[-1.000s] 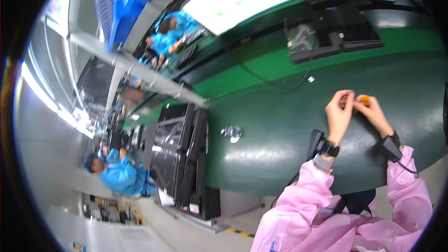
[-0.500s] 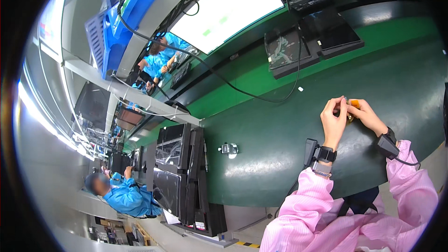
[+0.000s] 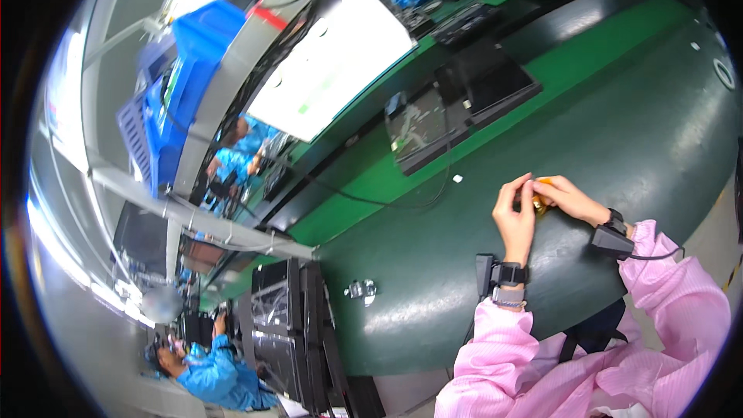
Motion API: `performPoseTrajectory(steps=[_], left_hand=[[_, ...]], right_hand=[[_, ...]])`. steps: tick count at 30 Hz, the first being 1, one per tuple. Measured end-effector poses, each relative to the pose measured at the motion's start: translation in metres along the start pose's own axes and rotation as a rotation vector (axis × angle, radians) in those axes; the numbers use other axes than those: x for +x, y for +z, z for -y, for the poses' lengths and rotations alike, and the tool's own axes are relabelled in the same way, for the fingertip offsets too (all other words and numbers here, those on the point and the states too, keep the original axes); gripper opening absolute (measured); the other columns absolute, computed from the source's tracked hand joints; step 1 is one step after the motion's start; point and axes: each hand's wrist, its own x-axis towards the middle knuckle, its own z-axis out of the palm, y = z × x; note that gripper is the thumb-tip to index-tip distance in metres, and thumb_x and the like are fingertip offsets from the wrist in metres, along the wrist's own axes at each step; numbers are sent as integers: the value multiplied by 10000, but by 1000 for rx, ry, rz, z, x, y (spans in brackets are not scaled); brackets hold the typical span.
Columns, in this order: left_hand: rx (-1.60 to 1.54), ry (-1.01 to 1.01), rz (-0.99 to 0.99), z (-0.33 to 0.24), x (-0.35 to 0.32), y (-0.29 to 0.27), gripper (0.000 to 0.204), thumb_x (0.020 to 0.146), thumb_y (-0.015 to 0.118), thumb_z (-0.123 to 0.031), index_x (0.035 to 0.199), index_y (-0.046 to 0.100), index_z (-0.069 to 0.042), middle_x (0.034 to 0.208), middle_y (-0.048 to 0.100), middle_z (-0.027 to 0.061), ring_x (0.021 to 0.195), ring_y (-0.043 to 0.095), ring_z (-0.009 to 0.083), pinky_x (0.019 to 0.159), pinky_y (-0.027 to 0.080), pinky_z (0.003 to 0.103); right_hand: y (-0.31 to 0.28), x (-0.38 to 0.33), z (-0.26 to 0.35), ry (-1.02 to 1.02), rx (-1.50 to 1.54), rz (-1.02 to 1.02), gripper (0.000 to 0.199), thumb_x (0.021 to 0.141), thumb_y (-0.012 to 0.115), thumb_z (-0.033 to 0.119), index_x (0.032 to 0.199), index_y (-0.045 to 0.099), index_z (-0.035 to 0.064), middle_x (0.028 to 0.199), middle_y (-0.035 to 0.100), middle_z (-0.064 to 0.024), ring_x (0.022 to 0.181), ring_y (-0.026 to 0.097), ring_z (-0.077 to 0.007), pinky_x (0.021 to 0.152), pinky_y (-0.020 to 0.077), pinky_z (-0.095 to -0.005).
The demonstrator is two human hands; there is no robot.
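Note:
Above the dark green tabletop (image 3: 433,294), my two hands meet over one small part. It is an orange-and-gold piece, perhaps a flexible film strip (image 3: 540,204), and much of it is covered by fingers. My left hand (image 3: 514,213) pinches at its left side with thumb and index finger. From the right, my right hand (image 3: 571,200) has its fingers closed on the orange end. Each wrist carries a black strapped device, and pink striped sleeves cover my forearms. A small silver-and-black object (image 3: 361,291) lies on the table well to the left of my hands.
Stacked black trays with film-wrapped panels (image 3: 280,333) stand at the table's left end. Further black trays (image 3: 491,89) sit on the green belt strip ahead, under a bright screen (image 3: 333,62). A loose black cable (image 3: 364,200) hangs across. People in blue (image 3: 220,371) work nearby.
The whole view has swung, so the table and hands sit further left and lower in the picture. My hands keep their pinch on the orange-and-gold piece.

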Motion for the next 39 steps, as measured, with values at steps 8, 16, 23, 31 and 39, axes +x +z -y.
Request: performPoseTrajectory(steps=[8, 16, 23, 31, 39], left_hand=[[0, 28, 13, -4, -2, -1, 149, 871, 617, -61, 995, 659, 11, 918, 668, 70, 811, 607, 111, 748, 480, 245], [77, 99, 57, -22, 6, -25, 162, 860, 632, -80, 998, 672, -4, 1003, 653, 85, 799, 608, 117, 695, 475, 241], [932, -120, -553, -60, -30, -284, 173, 804, 616, -33, 961, 670, 17, 957, 668, 165, 902, 647, 250, 813, 490, 332], [1565, -178, -163, 90, -90, -488, 283, 799, 610, -190, 927, 584, 62, 933, 598, 254, 915, 575, 409, 800, 449, 469], [1615, -295, -297, 104, -53, -471, 295, 902, 514, -135, 1180, 521, -36, 1042, 580, 168, 850, 603, 243, 705, 483, 354]], right_hand=[[-3, -2, -2, -116, -113, 29, 415, 922, 563, 353, 1149, 513, 10, 990, 550, -23, 918, 473, -104, 811, 399, -272], [-3, -3, 2, -78, -34, 222, 292, 990, 413, 331, 958, 517, 60, 879, 525, 11, 746, 455, -80, 691, 408, -235], [-4, 1, -2, -91, 20, 89, 301, 1002, 383, 297, 1005, 540, 39, 733, 432, 29, 604, 386, -56, 564, 365, -204], [-4, -5, 4, 11, 126, -11, 287, 987, 412, 343, 864, 470, 90, 766, 446, 53, 658, 381, -30, 602, 367, -186], [6, -110, 41, -185, -39, -62, 424, 996, 341, 413, 865, 504, 45, 696, 423, 7, 666, 418, -97, 619, 393, -261]])
